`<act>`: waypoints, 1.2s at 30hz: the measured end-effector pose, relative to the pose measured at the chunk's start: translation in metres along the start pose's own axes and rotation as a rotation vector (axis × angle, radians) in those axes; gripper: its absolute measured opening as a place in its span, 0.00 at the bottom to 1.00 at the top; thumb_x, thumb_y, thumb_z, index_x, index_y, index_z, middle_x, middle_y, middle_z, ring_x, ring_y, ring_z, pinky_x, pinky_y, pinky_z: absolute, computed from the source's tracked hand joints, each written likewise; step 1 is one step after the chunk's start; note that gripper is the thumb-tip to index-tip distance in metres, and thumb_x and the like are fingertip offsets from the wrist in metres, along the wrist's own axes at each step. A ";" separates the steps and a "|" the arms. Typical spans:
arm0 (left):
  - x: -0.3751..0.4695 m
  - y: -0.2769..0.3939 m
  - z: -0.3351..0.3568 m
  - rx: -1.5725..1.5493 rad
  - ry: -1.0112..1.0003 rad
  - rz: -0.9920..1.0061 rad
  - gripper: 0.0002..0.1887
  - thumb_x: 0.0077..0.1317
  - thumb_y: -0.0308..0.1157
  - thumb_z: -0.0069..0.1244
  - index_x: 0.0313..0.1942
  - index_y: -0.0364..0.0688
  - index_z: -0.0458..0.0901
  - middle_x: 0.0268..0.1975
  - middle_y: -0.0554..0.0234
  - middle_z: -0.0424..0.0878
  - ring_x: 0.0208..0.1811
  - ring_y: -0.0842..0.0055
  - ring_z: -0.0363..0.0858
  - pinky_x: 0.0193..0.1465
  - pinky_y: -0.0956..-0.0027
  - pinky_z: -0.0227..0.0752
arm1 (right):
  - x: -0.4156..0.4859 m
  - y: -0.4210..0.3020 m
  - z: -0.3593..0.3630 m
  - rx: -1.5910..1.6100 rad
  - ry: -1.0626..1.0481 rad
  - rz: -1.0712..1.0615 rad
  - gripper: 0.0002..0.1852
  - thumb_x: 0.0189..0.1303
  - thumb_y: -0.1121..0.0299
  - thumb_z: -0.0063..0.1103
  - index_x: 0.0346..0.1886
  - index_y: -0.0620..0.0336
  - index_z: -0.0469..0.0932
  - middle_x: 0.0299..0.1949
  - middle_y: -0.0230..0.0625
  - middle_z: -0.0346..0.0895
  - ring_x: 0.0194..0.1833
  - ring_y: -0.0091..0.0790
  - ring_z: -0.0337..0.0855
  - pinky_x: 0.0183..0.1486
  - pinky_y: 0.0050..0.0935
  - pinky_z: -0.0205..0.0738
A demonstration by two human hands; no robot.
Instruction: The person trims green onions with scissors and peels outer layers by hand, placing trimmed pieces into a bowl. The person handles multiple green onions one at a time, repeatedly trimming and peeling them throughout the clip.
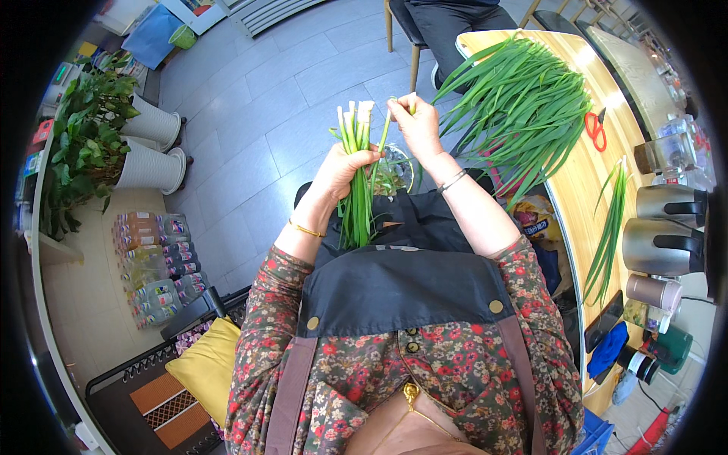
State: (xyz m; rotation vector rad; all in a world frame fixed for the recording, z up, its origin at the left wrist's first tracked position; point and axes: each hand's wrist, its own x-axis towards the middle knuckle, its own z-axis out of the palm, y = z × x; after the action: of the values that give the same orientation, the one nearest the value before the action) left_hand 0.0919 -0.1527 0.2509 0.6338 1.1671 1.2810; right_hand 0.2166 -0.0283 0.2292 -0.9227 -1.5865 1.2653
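Note:
My left hand [343, 168] grips a bunch of green garlic chives [359, 193], pale stem ends up, leaves hanging over my dark apron [398, 290]. To its right, my right hand [417, 122] pinches the pale end of a stalk between thumb and fingers. Below and between both hands, a bowl [398, 176] holds plant scraps. A large heap of the same greens [517, 102] lies on the wooden table [569, 227] at right, its leaves hanging over the edge. Red-handled scissors [595, 131] rest beside the heap. A smaller bunch [608, 236] lies nearer to me on the table.
Steel jugs [662, 244], a tumbler [654, 290] and a dark phone or tablet [604, 321] stand or lie along the table's right side. Another person's legs [449, 28] are beyond the table. Packed bottles [162, 261] and potted plants [151, 165] stand at left.

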 end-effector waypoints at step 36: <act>-0.003 0.009 -0.005 -0.142 -0.279 -0.039 0.10 0.58 0.28 0.51 0.38 0.33 0.75 0.30 0.59 0.77 0.28 0.75 0.77 0.30 0.74 0.72 | -0.030 -0.050 -0.008 0.426 -0.600 0.330 0.10 0.60 0.70 0.53 0.23 0.61 0.72 0.18 0.27 0.70 0.19 0.20 0.71 0.22 0.17 0.63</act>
State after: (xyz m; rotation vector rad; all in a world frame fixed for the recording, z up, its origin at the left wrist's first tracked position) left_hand 0.0839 -0.1543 0.2584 0.6584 0.8480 1.1877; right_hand 0.2325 -0.0638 0.2732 -0.5672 -1.5286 2.1648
